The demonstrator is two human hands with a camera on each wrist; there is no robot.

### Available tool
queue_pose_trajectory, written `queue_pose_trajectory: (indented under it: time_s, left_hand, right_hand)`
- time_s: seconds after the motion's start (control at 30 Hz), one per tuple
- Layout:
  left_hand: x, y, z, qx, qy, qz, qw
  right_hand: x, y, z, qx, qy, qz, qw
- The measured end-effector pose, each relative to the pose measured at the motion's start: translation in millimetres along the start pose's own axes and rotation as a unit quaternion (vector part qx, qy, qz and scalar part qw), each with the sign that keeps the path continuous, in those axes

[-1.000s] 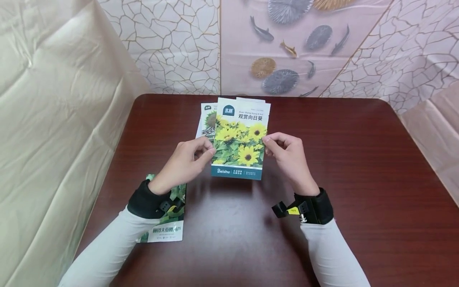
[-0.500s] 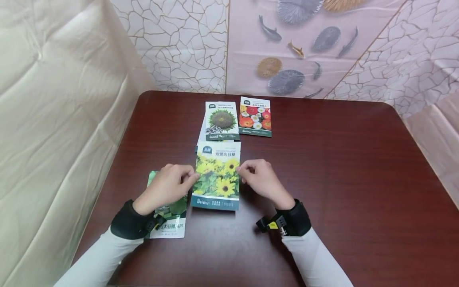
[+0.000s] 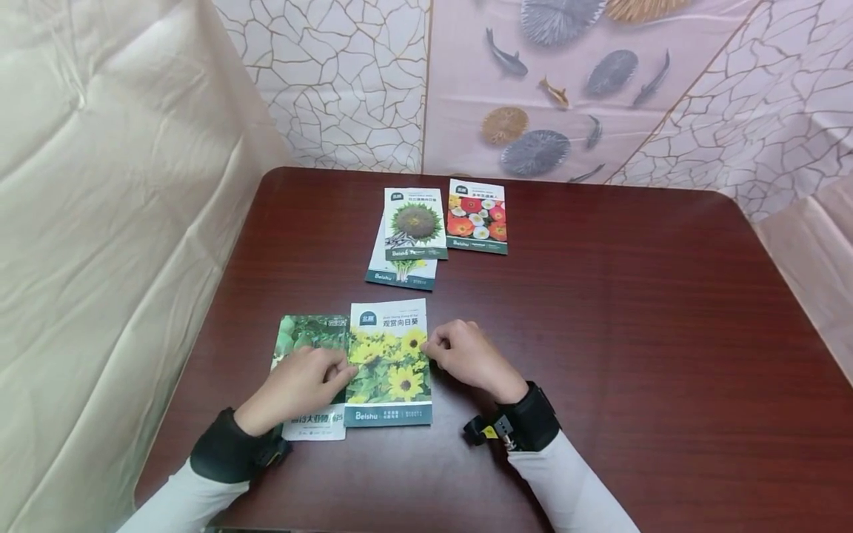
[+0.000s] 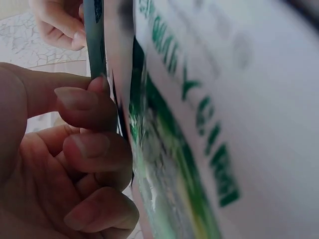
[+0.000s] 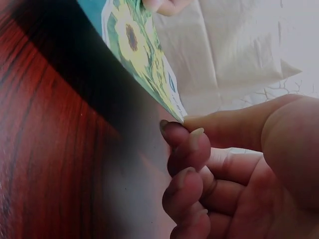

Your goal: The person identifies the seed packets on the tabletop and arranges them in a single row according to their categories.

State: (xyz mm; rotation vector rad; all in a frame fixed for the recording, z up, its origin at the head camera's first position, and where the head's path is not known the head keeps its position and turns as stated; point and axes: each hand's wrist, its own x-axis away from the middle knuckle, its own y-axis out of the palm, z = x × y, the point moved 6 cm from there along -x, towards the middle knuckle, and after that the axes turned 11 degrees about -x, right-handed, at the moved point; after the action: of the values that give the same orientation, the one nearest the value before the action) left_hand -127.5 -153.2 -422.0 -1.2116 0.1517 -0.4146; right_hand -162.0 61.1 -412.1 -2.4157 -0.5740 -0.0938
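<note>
Both hands hold a seed packet with yellow sunflowers [image 3: 389, 396], printed side up, low over the table in the head view. My left hand [image 3: 300, 385] pinches its left edge between thumb and forefinger. At the right edge, my right hand [image 3: 466, 355] pinches it the same way. The right wrist view shows the sunflower packet [image 5: 130, 40] tilted above the wood, its edge between thumb and fingertips. A green seed packet [image 3: 315, 426] lies just left of it, partly hidden under my left hand. That green packet [image 4: 224, 99] looms large and blurred in the left wrist view.
Farther back on the dark red table [image 3: 633, 333] lies a packet with a large sunflower head [image 3: 415, 226]. It overlaps a packet with a leafy plant [image 3: 400, 280]. Beside them is a packet with red and white flowers [image 3: 476, 222]. Cream cloth [image 3: 133, 222] hangs along the left.
Both hands have brought the yellow sunflower packet toward the body and left, down beside the green packet. The packets at the back, earlier partly covered by it, now show.
</note>
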Motion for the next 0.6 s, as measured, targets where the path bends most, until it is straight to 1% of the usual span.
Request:
queue_pose_trajectory:
  time_s: [0.13,0.3,0.43,0.6]
  left_hand:
    - [1.4,3.7,0.7,-0.001,-0.003,-0.005,1.0000]
    - [2.1,5.2,3.1,-0.005,0.005,-0.006,1.0000]
    - [2.1,6.5,4.0,-0.011,0.007,-0.010,0.9999]
    - [1.6,7.3,3.5,-0.021,-0.005,-0.011,0.9997]
  right_hand:
    - [1.0,0.9,1.4,0.018,0.000,-0.011,0.9998]
    - [2.6,3.9,4.9,0.044,-0.002,-0.024,0.9987]
    - [2.4,5.5,7.7,0.060,-0.004,-0.020,0.9980]
    - [1.4,8.1,10.8,0.083,0.008,-0.010,0.9965]
